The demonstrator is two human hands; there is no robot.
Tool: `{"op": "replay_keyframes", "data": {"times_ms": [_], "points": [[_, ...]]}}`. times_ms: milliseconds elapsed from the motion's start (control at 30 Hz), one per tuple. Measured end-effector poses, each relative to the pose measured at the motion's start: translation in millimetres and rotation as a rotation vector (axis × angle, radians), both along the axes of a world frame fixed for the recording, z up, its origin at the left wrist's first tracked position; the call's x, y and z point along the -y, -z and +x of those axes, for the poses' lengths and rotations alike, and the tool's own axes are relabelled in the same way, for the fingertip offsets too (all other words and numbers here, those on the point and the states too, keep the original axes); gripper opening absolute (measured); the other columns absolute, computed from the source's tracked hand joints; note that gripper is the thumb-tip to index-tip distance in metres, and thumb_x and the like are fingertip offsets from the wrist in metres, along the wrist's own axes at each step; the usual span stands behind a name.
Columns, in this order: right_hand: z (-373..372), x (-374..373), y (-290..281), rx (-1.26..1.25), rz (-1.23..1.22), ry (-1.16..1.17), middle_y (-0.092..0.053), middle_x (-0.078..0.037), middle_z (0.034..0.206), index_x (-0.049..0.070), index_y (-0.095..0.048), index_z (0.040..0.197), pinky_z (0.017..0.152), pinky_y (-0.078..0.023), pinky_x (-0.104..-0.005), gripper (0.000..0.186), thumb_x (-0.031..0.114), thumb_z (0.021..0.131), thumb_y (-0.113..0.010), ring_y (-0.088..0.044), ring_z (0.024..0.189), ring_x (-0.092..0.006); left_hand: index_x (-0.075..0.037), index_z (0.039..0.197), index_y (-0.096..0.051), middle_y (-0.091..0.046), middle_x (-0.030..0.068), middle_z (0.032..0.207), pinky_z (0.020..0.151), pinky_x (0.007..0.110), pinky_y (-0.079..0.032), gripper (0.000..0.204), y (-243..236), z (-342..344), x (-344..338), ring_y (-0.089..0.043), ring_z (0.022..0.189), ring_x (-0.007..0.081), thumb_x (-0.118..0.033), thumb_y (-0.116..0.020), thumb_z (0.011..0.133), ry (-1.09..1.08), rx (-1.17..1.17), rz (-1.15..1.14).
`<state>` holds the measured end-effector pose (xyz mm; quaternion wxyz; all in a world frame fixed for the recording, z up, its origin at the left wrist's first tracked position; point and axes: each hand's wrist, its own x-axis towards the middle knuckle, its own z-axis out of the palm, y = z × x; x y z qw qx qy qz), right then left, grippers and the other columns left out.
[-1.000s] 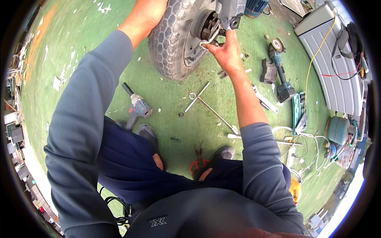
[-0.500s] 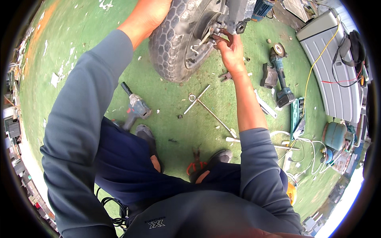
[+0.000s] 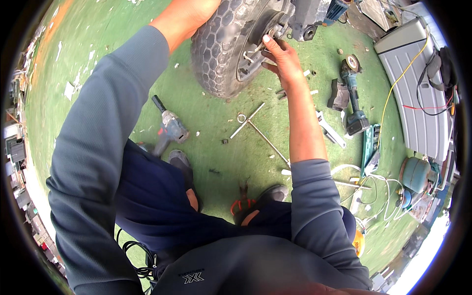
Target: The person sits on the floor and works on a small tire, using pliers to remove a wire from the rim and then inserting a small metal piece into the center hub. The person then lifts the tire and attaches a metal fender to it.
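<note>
A black tyre [image 3: 216,54] with hexagonal tread stands on its wheel rim [image 3: 244,66] at the top of the head view. My left hand [image 3: 194,11] rests against the tyre's upper left side; its fingers are out of sight. My right hand [image 3: 284,61] is at the hub, its thumb and fingers apart next to a bent metal rod [image 3: 251,53] and a dark brake drum [image 3: 265,27]. I see nothing held in it. A grey metal arm [image 3: 309,17] with a bolt hole stands just right of the hub.
On the green floor lie an impact wrench [image 3: 172,129], a cross-shaped lug wrench [image 3: 249,119], an adjustable wrench [image 3: 332,130], an angle grinder [image 3: 353,98] and red-handled pliers [image 3: 242,204]. At right are a grey case [image 3: 415,83], a teal tank [image 3: 415,174] and tangled white hoses [image 3: 388,191].
My right hand's fingers have spread, and its thumb has moved up along the hub. The view has shifted slightly, and the wheel appears a little further right and higher.
</note>
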<state>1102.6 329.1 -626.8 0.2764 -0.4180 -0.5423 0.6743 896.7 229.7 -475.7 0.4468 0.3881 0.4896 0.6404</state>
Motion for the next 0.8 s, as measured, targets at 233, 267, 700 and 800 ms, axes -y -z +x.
{"op": "replay_keyframes", "data": {"times_ms": [233,267,700,800], "points": [[-4,0,4,-0.107,-0.235,0.022,-0.059,-0.006,0.136,0.009,-0.051,0.144,0.091,-0.052,-0.0428,0.087,0.062,0.081,-0.079,-0.060,0.114,-0.0247,0.003,0.129,-0.064,-0.071,0.0099,0.117,0.090,0.032,-0.053,0.045,-9,0,13,-0.067,0.100,0.0154,-0.034,-0.060,0.104,-0.043,0.001,0.048],[-5,0,2,-0.108,-0.239,0.016,-0.059,-0.006,0.135,0.009,-0.051,0.144,0.092,-0.052,-0.0430,0.087,0.062,0.081,-0.080,-0.060,0.114,-0.0244,0.003,0.127,-0.065,-0.071,0.0097,0.116,0.089,0.031,-0.053,0.044,-12,2,12,-0.067,0.099,0.0151,-0.034,-0.060,0.104,-0.058,-0.028,0.048],[-3,-10,0,-0.079,-0.072,-0.071,-0.060,-0.005,0.134,0.010,-0.050,0.143,0.094,-0.051,-0.0422,0.078,0.046,0.082,-0.083,-0.057,0.121,-0.0195,0.004,0.113,-0.072,-0.074,0.0090,0.103,0.079,0.029,-0.053,0.042,-9,3,-3,-0.067,0.088,0.0136,-0.035,-0.062,0.103,-0.061,-0.094,-0.018],[-7,-11,1,-0.055,-0.020,-0.059,-0.061,-0.005,0.131,0.011,-0.051,0.142,0.090,-0.053,-0.0401,0.082,0.049,0.078,-0.086,-0.058,0.118,-0.0184,0.005,0.114,-0.071,-0.074,0.0098,0.103,0.079,0.030,-0.054,0.043,-12,3,-1,-0.068,0.089,0.0144,-0.035,-0.062,0.102,-0.045,-0.028,-0.040]]}}
